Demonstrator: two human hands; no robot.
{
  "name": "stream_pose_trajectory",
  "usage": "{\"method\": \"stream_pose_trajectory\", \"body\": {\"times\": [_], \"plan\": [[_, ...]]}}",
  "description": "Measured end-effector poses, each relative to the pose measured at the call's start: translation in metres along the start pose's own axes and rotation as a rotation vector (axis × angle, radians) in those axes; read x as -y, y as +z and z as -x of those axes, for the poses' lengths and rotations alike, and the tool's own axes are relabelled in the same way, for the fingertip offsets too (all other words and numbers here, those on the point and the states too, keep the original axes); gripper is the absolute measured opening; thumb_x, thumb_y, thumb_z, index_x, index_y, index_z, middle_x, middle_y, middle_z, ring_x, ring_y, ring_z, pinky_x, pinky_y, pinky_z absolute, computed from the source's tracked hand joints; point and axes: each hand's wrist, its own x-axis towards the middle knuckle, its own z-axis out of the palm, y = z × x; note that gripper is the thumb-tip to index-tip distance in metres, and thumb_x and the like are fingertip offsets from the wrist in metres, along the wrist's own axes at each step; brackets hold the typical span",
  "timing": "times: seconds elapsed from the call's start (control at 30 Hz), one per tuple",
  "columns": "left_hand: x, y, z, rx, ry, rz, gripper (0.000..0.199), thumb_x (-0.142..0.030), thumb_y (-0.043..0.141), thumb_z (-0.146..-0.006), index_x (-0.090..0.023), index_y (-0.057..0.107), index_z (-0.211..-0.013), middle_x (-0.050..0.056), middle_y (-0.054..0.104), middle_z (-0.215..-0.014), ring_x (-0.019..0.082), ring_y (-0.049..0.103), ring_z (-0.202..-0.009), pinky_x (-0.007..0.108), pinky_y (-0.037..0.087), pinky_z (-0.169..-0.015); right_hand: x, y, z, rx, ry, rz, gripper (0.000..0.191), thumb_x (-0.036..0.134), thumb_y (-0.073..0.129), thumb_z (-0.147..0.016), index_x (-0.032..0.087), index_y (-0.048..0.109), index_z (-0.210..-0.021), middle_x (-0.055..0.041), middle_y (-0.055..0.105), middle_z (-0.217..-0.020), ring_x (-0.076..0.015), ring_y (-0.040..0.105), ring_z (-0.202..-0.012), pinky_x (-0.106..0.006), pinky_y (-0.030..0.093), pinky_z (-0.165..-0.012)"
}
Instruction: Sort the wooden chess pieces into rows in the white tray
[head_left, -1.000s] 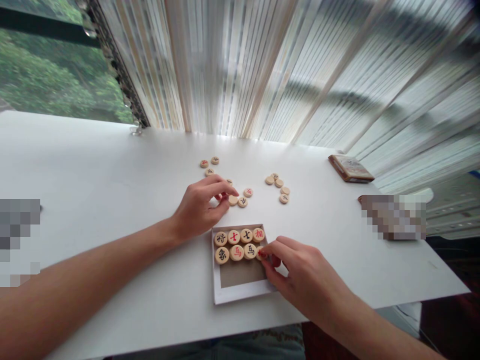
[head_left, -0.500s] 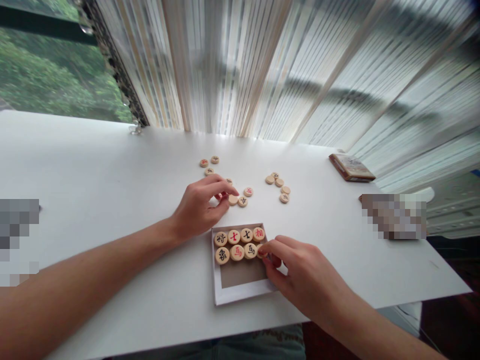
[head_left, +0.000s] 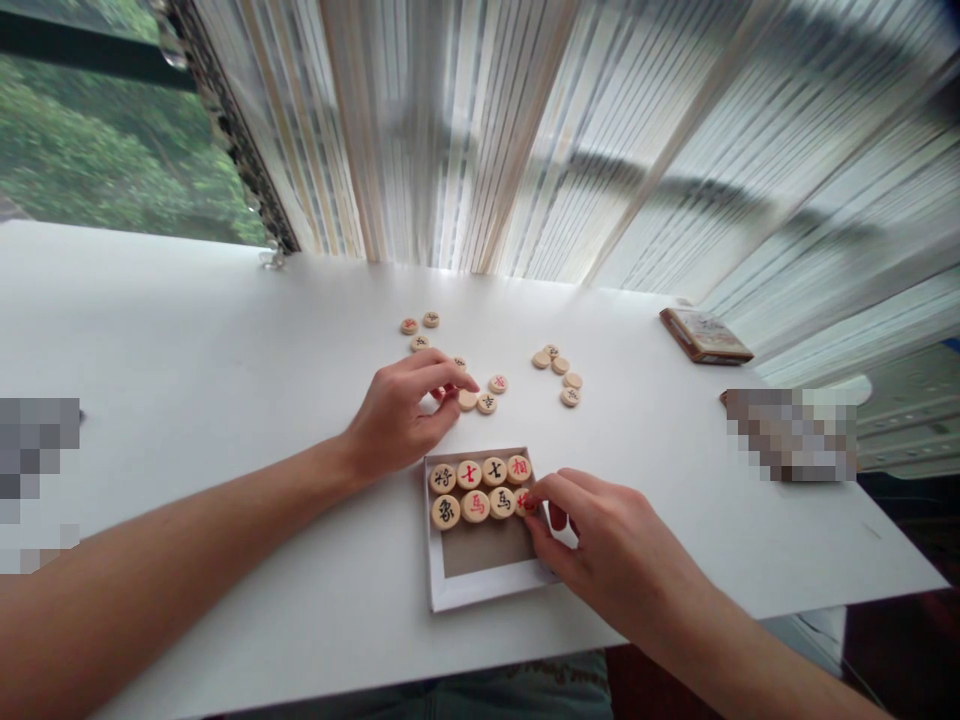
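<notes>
A shallow white box (head_left: 491, 587) holds two rows of round wooden Chinese chess pieces, with red or black characters facing up. My right hand (head_left: 600, 525) pinches a red-marked Chinese chess piece (head_left: 524, 502) between thumb and index finger, at the right end of the second row. That piece is partly hidden by my fingertips. Beyond the box, my left hand (head_left: 409, 405) is half bent over the table, thumb and index finger apart beside a face-down piece (head_left: 467, 401). I cannot see whether they touch it. A black-marked piece (head_left: 487, 404) and a red-marked piece (head_left: 498, 384) lie close by.
More loose pieces (head_left: 561, 366) lie in a group right of centre, and a few (head_left: 431, 320) farther back left. A flat brown box (head_left: 706, 335) rests near the table's right edge, with a blurred-out object nearer me. A striped curtain (head_left: 465, 130) hangs along the back edge.
My right fingers have shifted slightly to the right, showing more of the red character on the piece in the box. My left hand stays where it was.
</notes>
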Motion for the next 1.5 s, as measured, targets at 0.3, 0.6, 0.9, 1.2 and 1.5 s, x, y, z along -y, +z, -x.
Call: {"method": "stream_pose_trajectory", "body": {"times": [0.3,0.6,0.9,1.2,1.5], "plan": [[-0.001,0.001,0.0,-0.002,-0.007,0.009,0.025,0.0,0.062,-0.086,-0.014,0.08,-0.095,0.006,0.075,-0.092,0.015,0.068,-0.078,0.027,0.055,-0.075,-0.002,0.002,-0.001,0.001,-0.005,-0.001,0.013,0.014,0.061,-0.094,0.019,0.072,-0.09,-0.0044,0.074,-0.079,-0.0189,0.067,-0.06,-0.03,0.044,-0.058],[0.001,-0.003,-0.006,-0.048,-0.05,0.006,0.023,-0.002,0.061,-0.087,-0.014,0.08,-0.093,0.007,0.077,-0.092,0.016,0.072,-0.083,0.028,0.057,-0.076,-0.005,-0.015,-0.004,-0.06,-0.01,-0.099,0.009,0.018,0.065,-0.091,0.02,0.074,-0.092,0.0017,0.068,-0.068,-0.0126,0.056,-0.05,-0.025,0.041,-0.053],[0.022,-0.012,-0.015,-0.167,-0.186,-0.01,0.019,-0.011,0.065,-0.086,-0.016,0.081,-0.094,0.007,0.079,-0.095,0.019,0.075,-0.084,0.028,0.061,-0.071,-0.069,-0.051,-0.073,-0.236,0.206,-0.067,0.02,0.037,0.07,-0.09,0.022,0.082,-0.085,-0.0017,0.076,-0.07,-0.0166,0.065,-0.059,-0.029,0.046,-0.059],[0.037,-0.021,-0.018,-0.195,-0.206,-0.099,0.016,-0.016,0.066,-0.087,-0.016,0.081,-0.094,0.007,0.081,-0.092,0.018,0.075,-0.078,0.027,0.057,-0.065,-0.134,-0.034,-0.122,-0.304,0.418,-0.037,0.022,0.033,0.069,-0.087,0.02,0.086,-0.089,-0.0089,0.084,-0.086,-0.0251,0.076,-0.077,-0.036,0.054,-0.075],[0.022,-0.012,-0.011,-0.045,0.002,-0.157,0.017,-0.008,0.063,-0.09,-0.016,0.078,-0.092,0.004,0.079,-0.086,0.015,0.073,-0.075,0.025,0.056,-0.073,-0.145,-0.014,-0.107,-0.267,0.348,-0.153,0.042,0.058,0.077,-0.081,0.02,0.085,-0.097,-0.007,0.083,-0.084,-0.022,0.074,-0.071,-0.031,0.054,-0.064]]}}
